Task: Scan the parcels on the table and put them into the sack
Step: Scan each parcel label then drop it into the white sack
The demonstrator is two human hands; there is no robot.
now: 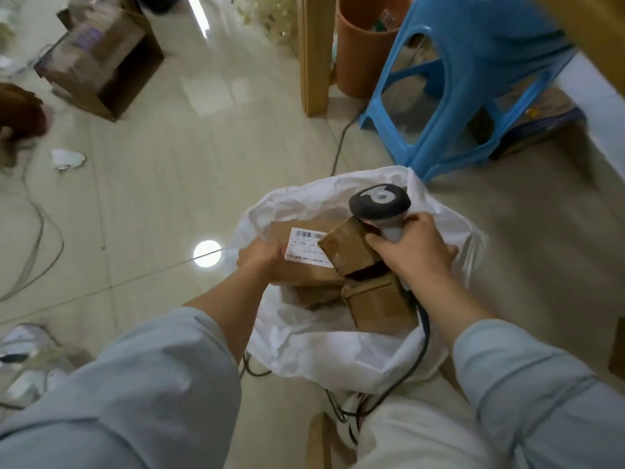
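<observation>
Over the open mouth of the white sack [338,350], just below frame centre, the labelled parcel [280,269] lies flat, label up, with the barcode strip along its far edge. Its visible length runs roughly 9 to 3 o'clock, though its 3 o'clock end is hidden under a small carton [348,248] tilted on one corner. The left hand [260,258] grips the parcel's 9 o'clock edge with its fingers curled under. The right hand [412,252] wraps its fingers round the handle of the scanner [378,201], whose dark head stands up toward 12 o'clock, while the thumb lies against the small carton. A third box [378,306] sits lower in the sack at 5 o'clock of the parcel, and the scanner cable [416,363] trails over the sack's rim toward 6 o'clock. The sack rests on a glossy pale tiled floor [169,184]. A blue stool [473,79] stands close at 1 o'clock, with an orange bin [358,55] and a wooden leg [316,55] at 12 o'clock. At 10 o'clock, well apart, is an open cardboard box [101,62], and loose cables [40,238] lie at 9 o'clock. Bare floor lies from 9 to 11 o'clock of the sack.
</observation>
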